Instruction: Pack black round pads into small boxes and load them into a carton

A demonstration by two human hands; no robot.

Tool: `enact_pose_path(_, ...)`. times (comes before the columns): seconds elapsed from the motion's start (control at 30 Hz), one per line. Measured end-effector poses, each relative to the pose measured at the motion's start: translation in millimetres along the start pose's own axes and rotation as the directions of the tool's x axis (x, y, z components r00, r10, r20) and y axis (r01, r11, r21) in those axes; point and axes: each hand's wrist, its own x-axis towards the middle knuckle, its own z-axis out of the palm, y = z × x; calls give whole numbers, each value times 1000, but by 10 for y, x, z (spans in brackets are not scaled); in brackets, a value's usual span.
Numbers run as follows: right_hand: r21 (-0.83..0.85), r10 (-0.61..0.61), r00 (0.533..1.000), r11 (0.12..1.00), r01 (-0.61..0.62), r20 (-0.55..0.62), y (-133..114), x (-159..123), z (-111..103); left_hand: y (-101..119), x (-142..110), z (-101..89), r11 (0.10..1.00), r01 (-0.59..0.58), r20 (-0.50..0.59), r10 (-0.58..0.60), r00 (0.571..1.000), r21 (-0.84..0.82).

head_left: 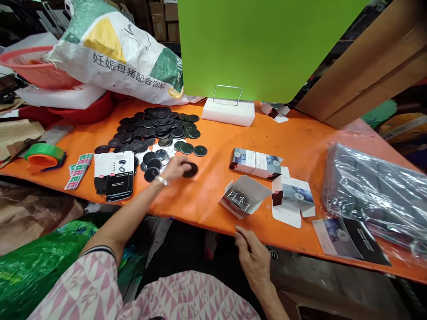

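My left hand (pixel 176 169) is closed on a round black disc (pixel 191 170) held by its edge, just over the orange table. Several loose discs (pixel 153 164) lie beside my wrist, and a large heap of black discs (pixel 156 124) spreads behind. At the front edge of the table is my right hand (pixel 253 255), its fingers curled in with nothing visible in them. Beyond that hand stands an open small box (pixel 230 209), with a shiny plastic-wrapped dark item (pixel 238 200) inside. A closed printed box (pixel 255 163) lies behind it.
A partly unfolded box (pixel 293 195) lies right of the open one. Farther right are plastic-wrapped grey boxes (pixel 373 186) and a printed flat carton (pixel 350 240). Printed cards (pixel 115 175), stickers (pixel 79 171) and tape rolls (pixel 45 155) lie left. A green board (pixel 267 49) stands at the back.
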Motion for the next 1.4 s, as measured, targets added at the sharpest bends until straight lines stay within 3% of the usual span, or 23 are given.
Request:
enact_pose_path(0.1, 153, 43, 970, 985, -81, 238, -223, 81, 303, 260, -729, 393, 906, 30, 229, 74, 971, -422)
enact_pose_path(0.2, 173, 59, 937, 977, -125, 344, -344, 188, 536, 332, -1070, 600, 852, 90, 314, 90, 945, -516)
enact_pose_path(0.27, 78, -36, 961, 997, 15, 274, -314, 234, 625, 205, -969, 467, 915, 16, 198, 70, 978, -402)
enact_pose_path(0.33, -56, -171, 970, 982, 183, 175, -211, 259, 681, -34, -663, 128, 990, -26, -29, 22, 999, -137)
enact_pose_path(0.4, -146, -272, 954, 946, 289, 126, -84, 268, 726, -314, -265, -301, 974, 128, -243, -80, 967, 188)
enact_pose_path(0.43, -172, -306, 946, 931, 321, 108, -26, 269, 748, -447, -66, -502, 911, 267, -311, -166, 936, 316)
enact_pose_path(0.47, -192, -336, 938, 918, 347, 89, 22, 268, 769, -567, 119, -674, 833, 380, -347, -246, 905, 402)
enact_pose_path(0.53, -216, -391, 918, 893, 395, 62, 81, 263, 803, -761, 425, -898, 764, 469, -360, -328, 873, 443)
enact_pose_path(0.6, -235, -424, 904, 874, 425, 55, 98, 257, 821, -897, 645, -962, 744, 497, -331, -379, 864, 447)
enact_pose_path(0.77, -261, -486, 872, 837, 481, 49, 82, 255, 823, -1105, 947, -862, 686, 568, -286, -492, 822, 454)
enact_pose_path(1.0, -271, -513, 857, 820, 504, 41, 101, 256, 841, -1229, 923, -962, 666, 615, -311, -531, 788, 422)
enact_pose_path(1.13, -250, -538, 843, 813, 526, 23, 101, 254, 846, -1207, 793, -1033, 727, 584, -344, -479, 808, 361)
enact_pose_path(1.27, -243, -506, 862, 834, 496, 22, 98, 251, 845, -1153, 680, -1139, 835, 472, -387, -351, 852, 283)
enact_pose_path(1.4, -231, -483, 875, 850, 474, 20, 103, 244, 854, -1035, 602, -1256, 909, 351, -460, -219, 861, 223)
